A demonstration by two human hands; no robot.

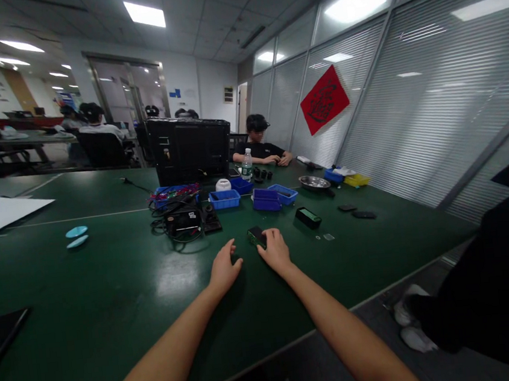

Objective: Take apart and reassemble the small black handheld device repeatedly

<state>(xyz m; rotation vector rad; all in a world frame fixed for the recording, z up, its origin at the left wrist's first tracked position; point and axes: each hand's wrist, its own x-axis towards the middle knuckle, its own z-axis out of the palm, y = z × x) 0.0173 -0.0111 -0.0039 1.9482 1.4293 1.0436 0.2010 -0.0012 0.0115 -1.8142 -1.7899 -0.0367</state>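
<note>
My right hand (275, 250) is closed round the near right end of a small dark box with green markings (255, 236), which rests on the green table (150, 322). To its left, my left hand (225, 267) hovers low over the table, fingers apart and holding nothing. A black open box with a green inside (308, 217) stands to the right of my right hand. Close to it lie a small clear piece (329, 236) and a tiny ring (318, 238).
Ahead are blue bins (224, 199), a black device with cables (184, 223), a baseball (223, 184), a water bottle (246, 164) and a metal bowl (314, 183). A large black monitor (191, 150) stands behind. A person (259, 144) sits across the table; another stands at right.
</note>
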